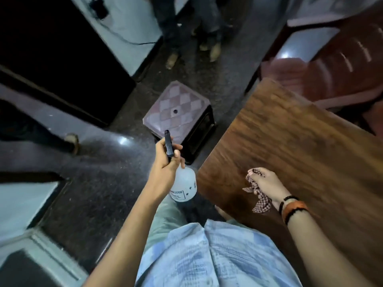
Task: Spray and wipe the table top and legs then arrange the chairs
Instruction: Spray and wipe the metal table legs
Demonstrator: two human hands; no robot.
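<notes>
A brown wooden table top [300, 146] fills the right side of the head view. My left hand [165, 160] grips the black trigger head of a clear spray bottle [184, 186], held over the floor just left of the table's near corner. My right hand [267, 184] rests on the table near that corner, closed on a crumpled checked cloth [260, 200]. A maroon plastic chair [342, 65] stands beyond the table's far edge. A square plastic stool [176, 110] with a checker pattern sits on the floor ahead of the bottle.
The floor [93, 193] is dark speckled stone. The legs and shoes of other people stand at the top centre [207, 38] and at the left [68, 141]. A dark panel and pale wall run along the left side.
</notes>
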